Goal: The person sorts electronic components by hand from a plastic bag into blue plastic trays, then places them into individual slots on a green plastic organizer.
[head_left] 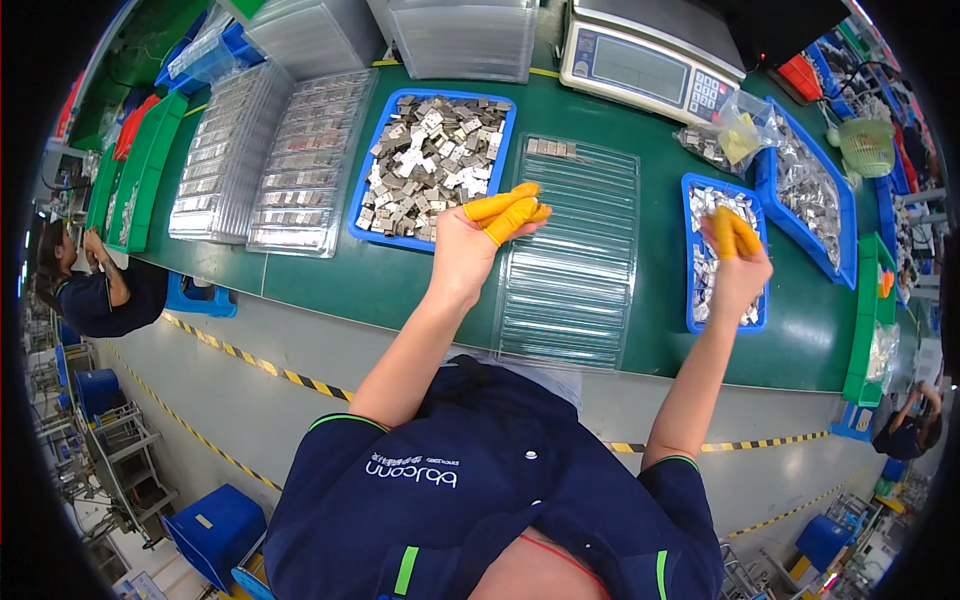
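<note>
My left hand (482,235), with yellow finger cots on its fingertips, is closed in a pinch beside the left edge of a clear plastic slotted tray (568,270). What it pinches, if anything, is hidden. A short row of small metal parts (551,148) sits in the tray's top slot. My right hand (738,262), also in yellow finger cots, is over a small blue bin (692,290) of small whitish metal parts. Its fingers are bent together, and whatever is between them cannot be made out. Left of the clear tray, a larger blue bin (357,200) holds a heap of small silvery metal pieces.
Stacked clear trays (310,165) filled with parts stand at the left, beside a green bin (152,175). A scale (640,65) and empty-looking clear trays (462,40) are at the back. Another blue bin (845,255) of bagged parts lies right. Other people work at both sides.
</note>
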{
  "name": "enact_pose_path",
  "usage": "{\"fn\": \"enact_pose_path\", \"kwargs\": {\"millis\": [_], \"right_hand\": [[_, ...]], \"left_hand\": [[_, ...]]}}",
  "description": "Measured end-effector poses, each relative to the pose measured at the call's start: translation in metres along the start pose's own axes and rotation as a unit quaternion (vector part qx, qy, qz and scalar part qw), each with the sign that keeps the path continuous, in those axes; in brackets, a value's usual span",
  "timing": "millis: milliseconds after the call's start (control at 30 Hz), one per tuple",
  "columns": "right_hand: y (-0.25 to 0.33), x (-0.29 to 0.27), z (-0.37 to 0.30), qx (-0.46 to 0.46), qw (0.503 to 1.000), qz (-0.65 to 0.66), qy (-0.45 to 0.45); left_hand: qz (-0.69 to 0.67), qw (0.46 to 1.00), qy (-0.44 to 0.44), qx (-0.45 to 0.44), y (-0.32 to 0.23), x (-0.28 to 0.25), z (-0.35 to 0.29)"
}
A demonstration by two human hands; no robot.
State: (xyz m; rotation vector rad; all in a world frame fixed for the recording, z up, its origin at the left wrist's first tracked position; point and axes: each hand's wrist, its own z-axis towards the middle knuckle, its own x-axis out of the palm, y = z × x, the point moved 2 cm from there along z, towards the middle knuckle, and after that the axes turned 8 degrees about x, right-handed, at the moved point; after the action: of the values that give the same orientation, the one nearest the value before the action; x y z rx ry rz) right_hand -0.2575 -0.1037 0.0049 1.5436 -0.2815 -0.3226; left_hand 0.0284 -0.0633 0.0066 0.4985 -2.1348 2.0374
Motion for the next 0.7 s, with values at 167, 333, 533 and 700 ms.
{"fn": "enact_pose_path", "kwargs": {"millis": [167,333,533,700], "right_hand": [[0.018,0.053,-0.023,0.045,0.99,0.092,0.102],[0.024,0.085,-0.021,0.038,0.976,0.135,0.168],[0.013,0.103,-0.027,0.046,0.979,0.047,0.195],[0.001,0.113,-0.044,0.073,0.96,0.123,0.239]], "left_hand": [[0.011,0.998,0.024,0.048,0.005,0.008,0.002],[-0.027,1.0,0.012,0.008,0.005,0.007,0.006],[-0.007,1.0,0.004,-0.006,0.015,0.01,0.012],[0.002,0.999,0.039,-0.034,0.026,0.008,0.008]]}}
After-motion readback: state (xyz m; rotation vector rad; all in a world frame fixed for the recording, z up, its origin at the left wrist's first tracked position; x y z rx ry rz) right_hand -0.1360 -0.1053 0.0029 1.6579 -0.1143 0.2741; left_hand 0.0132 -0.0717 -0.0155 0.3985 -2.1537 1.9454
